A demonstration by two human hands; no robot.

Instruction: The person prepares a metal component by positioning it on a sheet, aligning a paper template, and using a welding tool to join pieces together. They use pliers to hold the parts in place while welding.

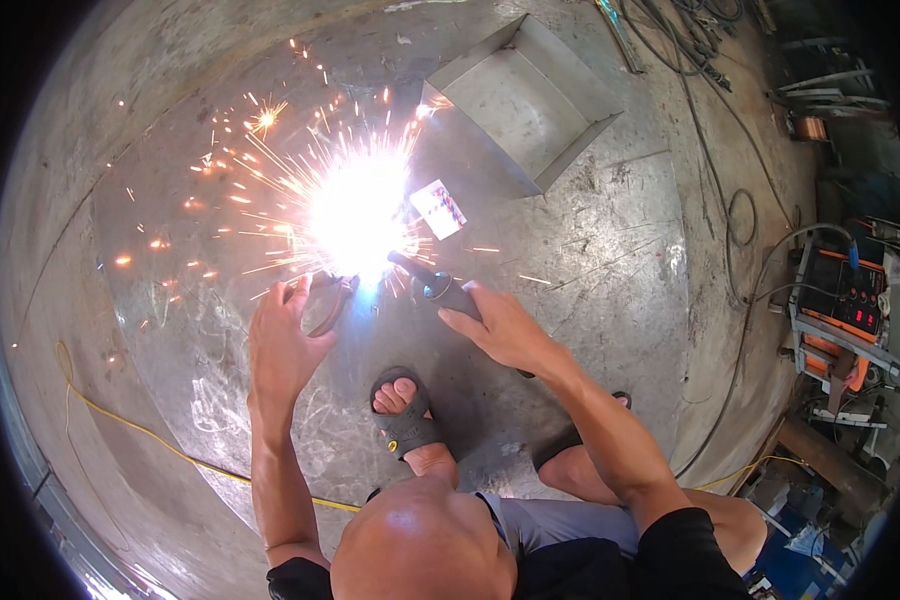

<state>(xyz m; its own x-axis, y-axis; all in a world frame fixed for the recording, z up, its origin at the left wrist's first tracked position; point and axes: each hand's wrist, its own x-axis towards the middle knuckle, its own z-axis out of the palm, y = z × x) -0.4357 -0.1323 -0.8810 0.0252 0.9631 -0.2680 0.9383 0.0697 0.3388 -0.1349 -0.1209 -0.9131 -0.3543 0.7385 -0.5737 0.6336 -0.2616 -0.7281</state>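
My right hand grips the dark handle of a welding torch, whose nozzle points left into a blinding white arc. Orange sparks fly out from the glare, mostly up and to the left. At the near left edge of the glare, the fingers of my left hand are closed on a thin curved metal piece. Whatever lies under the arc is hidden by the brightness. Just right of the glare is a small white card with red and dark marks.
An open sheet-metal box sits beyond on the metal floor plate. Dark cables run along the right to an orange welding machine. A yellow cord crosses at left. My sandaled foot is close below the torch.
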